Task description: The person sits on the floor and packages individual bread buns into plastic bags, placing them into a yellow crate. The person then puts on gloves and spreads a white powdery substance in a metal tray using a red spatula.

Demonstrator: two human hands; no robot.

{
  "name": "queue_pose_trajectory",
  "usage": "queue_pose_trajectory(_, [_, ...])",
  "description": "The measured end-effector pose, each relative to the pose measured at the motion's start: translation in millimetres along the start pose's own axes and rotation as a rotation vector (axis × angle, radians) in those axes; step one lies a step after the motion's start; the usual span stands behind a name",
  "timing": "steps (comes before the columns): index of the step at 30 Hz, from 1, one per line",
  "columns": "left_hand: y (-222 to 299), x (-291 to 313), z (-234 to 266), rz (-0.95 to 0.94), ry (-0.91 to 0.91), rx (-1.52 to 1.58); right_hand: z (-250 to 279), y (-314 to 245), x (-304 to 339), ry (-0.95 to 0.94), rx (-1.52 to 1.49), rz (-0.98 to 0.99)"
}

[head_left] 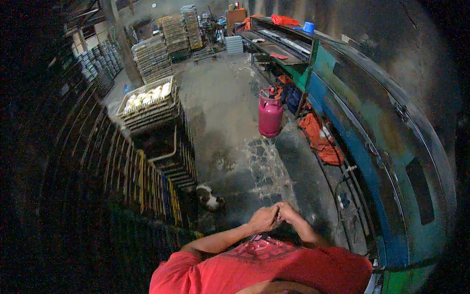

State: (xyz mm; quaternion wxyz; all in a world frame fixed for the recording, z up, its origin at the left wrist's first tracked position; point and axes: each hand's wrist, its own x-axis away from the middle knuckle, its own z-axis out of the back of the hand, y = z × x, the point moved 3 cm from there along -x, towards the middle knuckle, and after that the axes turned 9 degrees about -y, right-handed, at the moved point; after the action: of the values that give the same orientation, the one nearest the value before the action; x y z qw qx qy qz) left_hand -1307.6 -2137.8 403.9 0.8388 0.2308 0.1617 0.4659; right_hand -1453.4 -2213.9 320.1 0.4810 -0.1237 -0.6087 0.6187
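Okay, so both hands are up close in front of the belly, touching each other. The left hand (264,219) comes in over the lower middle with its fingers bent, and the right hand (289,212) meets it from the other side, curled too. Can't tell if anything small is pinched between them; the fingers hide it.

Right behind them is the red shirt (254,267) the person's wearing. Nearest thing on the floor (220,93) is what looks like a brown-and-white animal (209,197), a bit to the left of the hands, beside the dark racks (120,174) and some yellow strips (141,179).

Further up the floor, pretty much straight ahead, a pink gas cylinder (270,118) stands upright. An orange cloth (320,138) is bunched up to its right, next to a long blue-green machine (377,98) that curves along that side. Past that, a blue cup (308,27) and an orange bundle (285,20) sit up on top.

Over on the left, a pile of trays has white stuff (147,96) in the top tray (147,110). Way at the back, more stacked trays (152,59) rise beside a pillar (122,44).
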Motion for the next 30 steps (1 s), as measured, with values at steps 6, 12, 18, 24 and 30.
queue_pose_trajectory(6, [-164, -129, 62, 0.483, -0.569, -0.128, 37, -142, -154, 0.309, 0.755, 0.093])
queue_pose_trajectory(12, [-355, -223, 135, 0.494, 0.336, 1.283, 63, -188, -362, 0.229, 0.966, -0.081])
queue_pose_trajectory(18, [-619, -253, 192, 0.875, 1.156, 1.717, -29, -275, -551, -0.334, 1.249, 0.271])
queue_pose_trajectory(24, [-680, -332, 319, 0.837, 1.116, 1.423, 24, -366, -710, -0.451, 0.945, -0.100])
queue_pose_trajectory(30, [-715, -279, 350, 0.963, 0.814, 1.512, -32, -439, -793, -0.389, 1.211, 0.321])
